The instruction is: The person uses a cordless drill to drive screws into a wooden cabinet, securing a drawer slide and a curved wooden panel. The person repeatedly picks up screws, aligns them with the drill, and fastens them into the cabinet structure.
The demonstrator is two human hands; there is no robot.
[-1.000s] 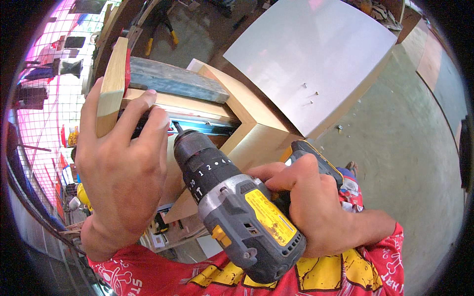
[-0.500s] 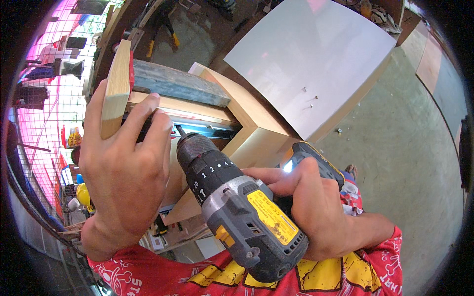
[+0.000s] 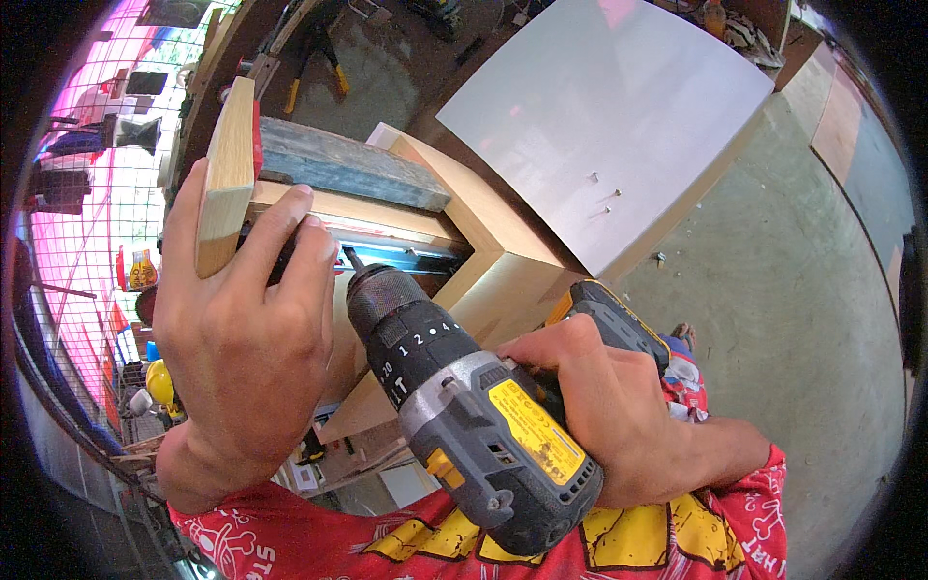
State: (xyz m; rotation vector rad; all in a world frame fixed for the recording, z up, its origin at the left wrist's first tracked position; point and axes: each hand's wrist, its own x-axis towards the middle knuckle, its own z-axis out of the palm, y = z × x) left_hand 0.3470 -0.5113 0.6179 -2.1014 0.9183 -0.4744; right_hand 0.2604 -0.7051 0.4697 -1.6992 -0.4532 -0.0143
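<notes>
My right hand (image 3: pixel 614 416) is wrapped around the handle of a grey and black cordless drill (image 3: pixel 483 435) with yellow labels. The drill's bit (image 3: pixel 355 259) points away from me, its tip close to a shiny metal drawer slide (image 3: pixel 406 257); whether they touch is hard to tell. My left hand (image 3: pixel 246 329) grips the end of a light wooden board (image 3: pixel 227 179), one finger along its left side and others on its right. Two of those fingertips rest beside the slide. A dark, worn wooden bar (image 3: pixel 353 164) lies beyond the slide, alongside a light wooden cabinet frame (image 3: pixel 493 227).
A white-topped panel (image 3: pixel 609 116) with a few screws (image 3: pixel 611 200) on it stands beyond the frame. Yellow-handled pliers or cutters (image 3: pixel 317 77) lie at the back. Wire mesh (image 3: pixel 106 213) hung with goods runs along the left. Concrete floor (image 3: pixel 773 242) spreads to the right.
My right index finger has drawn back slightly toward the handle. The bright light beside that hand no longer shows. My left hand and the drill have hardly moved.
</notes>
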